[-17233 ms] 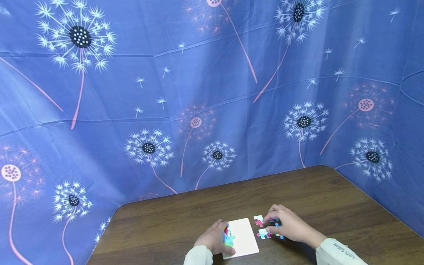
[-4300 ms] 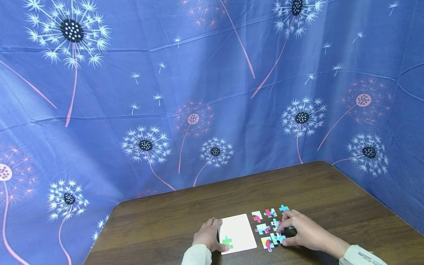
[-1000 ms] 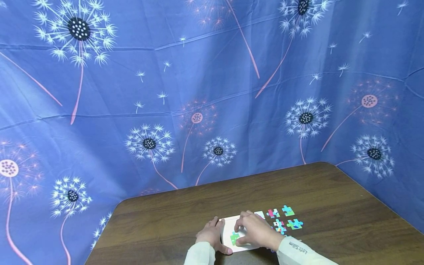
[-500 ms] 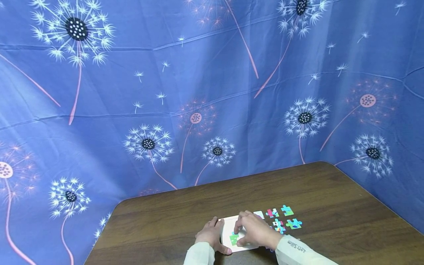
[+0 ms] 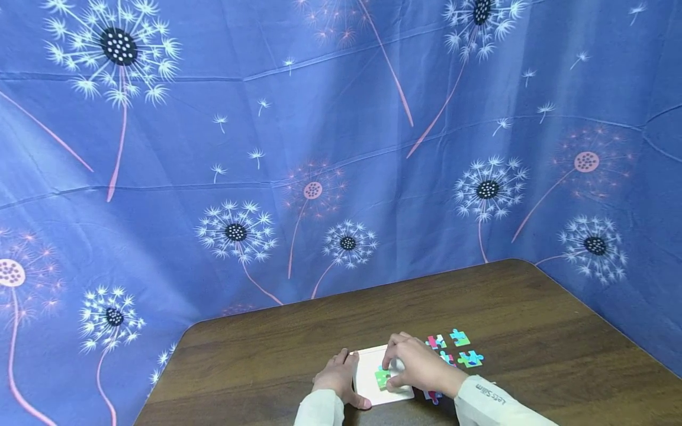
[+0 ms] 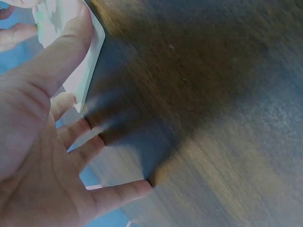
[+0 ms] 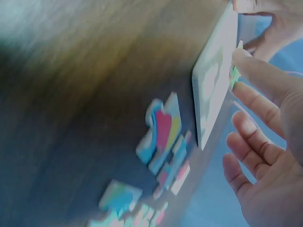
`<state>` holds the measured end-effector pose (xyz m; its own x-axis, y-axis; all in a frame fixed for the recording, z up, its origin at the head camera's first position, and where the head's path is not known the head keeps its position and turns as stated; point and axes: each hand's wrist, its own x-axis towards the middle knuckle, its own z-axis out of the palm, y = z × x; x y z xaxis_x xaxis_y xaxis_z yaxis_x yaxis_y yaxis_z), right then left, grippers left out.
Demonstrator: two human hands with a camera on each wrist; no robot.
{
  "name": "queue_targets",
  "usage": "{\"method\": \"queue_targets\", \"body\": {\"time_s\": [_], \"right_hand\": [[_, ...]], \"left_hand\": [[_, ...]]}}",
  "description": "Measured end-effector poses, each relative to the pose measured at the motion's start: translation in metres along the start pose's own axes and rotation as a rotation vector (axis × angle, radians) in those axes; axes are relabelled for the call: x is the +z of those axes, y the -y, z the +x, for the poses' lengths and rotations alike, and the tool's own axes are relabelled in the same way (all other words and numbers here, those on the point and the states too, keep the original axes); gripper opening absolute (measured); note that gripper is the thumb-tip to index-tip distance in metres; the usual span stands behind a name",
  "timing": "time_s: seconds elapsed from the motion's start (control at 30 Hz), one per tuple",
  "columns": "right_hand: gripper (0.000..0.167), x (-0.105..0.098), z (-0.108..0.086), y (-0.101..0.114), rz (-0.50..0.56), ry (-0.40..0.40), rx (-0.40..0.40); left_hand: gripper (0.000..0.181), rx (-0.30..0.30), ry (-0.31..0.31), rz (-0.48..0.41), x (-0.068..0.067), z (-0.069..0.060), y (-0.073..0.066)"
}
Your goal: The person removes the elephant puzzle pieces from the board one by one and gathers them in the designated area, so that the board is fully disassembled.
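Note:
In the head view a white puzzle board (image 5: 367, 364) lies on the brown table. My left hand (image 5: 337, 378) is at its left side, fingers spread and mostly straight. The left wrist view has the thumb lying on the white board (image 6: 78, 87), with the index fingertip at a corner. Over the board, my right hand (image 5: 421, 364) pinches a green puzzle piece (image 5: 382, 378) between thumb and index finger. The right wrist view shows this green piece (image 7: 234, 75) tilted at the board's face, other fingers loosely bent. My right hand hides part of the board and some pieces.
Loose puzzle pieces lie right of the board: a red-and-white one (image 5: 436, 342), a blue-green one (image 5: 459, 337), another blue-green one (image 5: 470, 358) and several more. One with pink and yellow (image 7: 165, 130) is nearest the board. A blue dandelion-print cloth (image 5: 341, 148) hangs behind the table.
Since 4.3 seconds ago, my right hand has moved left from the loose pieces to the board. The green piece has shifted right on it. My left hand keeps nearly the same place.

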<state>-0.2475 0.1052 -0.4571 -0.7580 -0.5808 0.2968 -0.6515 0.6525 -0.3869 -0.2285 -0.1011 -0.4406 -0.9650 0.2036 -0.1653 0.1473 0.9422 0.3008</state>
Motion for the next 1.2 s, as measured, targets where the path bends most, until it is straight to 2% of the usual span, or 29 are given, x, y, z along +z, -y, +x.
{"method": "queue_targets", "body": {"time_s": [0.17,0.4,0.8,1.2], "right_hand": [[0.022,-0.015,-0.008,-0.006,0.043,0.043,0.044],[0.021,-0.032,-0.023,-0.017,0.081,0.030,0.057],[0.022,-0.050,-0.050,-0.038,0.033,0.014,0.059],[0.025,-0.062,-0.080,-0.059,0.005,0.003,0.076]], "left_hand": [[0.088,-0.019,0.025,-0.031,-0.001,0.002,0.000],[0.088,-0.025,0.023,-0.041,-0.001,0.001,0.000],[0.093,-0.011,0.029,-0.045,0.003,0.007,0.005],[0.089,-0.002,0.020,-0.082,-0.001,0.001,0.001]]}}
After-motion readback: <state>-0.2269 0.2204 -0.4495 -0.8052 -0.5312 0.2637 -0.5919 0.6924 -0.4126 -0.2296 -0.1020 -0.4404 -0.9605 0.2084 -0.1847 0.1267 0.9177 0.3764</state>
